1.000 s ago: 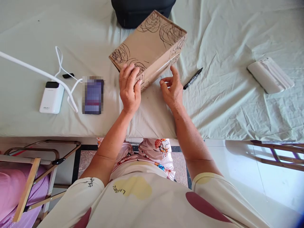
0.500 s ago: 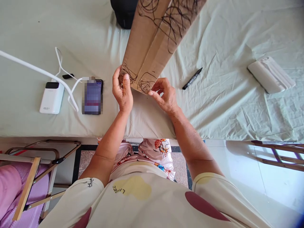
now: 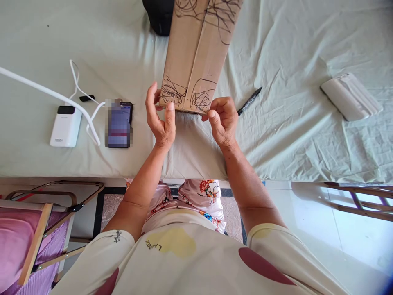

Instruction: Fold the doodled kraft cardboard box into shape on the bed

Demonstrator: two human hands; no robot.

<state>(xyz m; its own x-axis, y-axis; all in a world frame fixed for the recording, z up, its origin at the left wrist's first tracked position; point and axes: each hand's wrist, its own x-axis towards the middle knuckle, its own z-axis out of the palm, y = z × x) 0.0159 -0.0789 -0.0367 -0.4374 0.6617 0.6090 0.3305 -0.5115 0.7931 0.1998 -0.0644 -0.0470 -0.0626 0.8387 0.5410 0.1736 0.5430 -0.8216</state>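
A long cardboard box (image 3: 195, 57) with black scribbles at its corners stretches away from me, its far end cut off by the top of the view. My left hand (image 3: 161, 119) grips the near left corner, thumb on the near edge and fingers round the side. At the near right corner, my right hand (image 3: 223, 121) pinches the edge between thumb and curled fingers. Just right of that hand lies a black marker pen (image 3: 250, 100), its lower tip partly covered by the hand. The underside of the box is hidden.
On the green cloth (image 3: 291, 143) at left lie a white power bank (image 3: 65, 129), cables and a phone (image 3: 119, 127) with a blurred screen. A white packet (image 3: 351, 97) rests at right, and a black object (image 3: 158, 18) stands behind the box. Folding chair frames flank me below the table.
The box has turned to point straighter away from me, its far end swinging left. Both hands have shifted slightly right with it, my right hand coming close to the marker pen.
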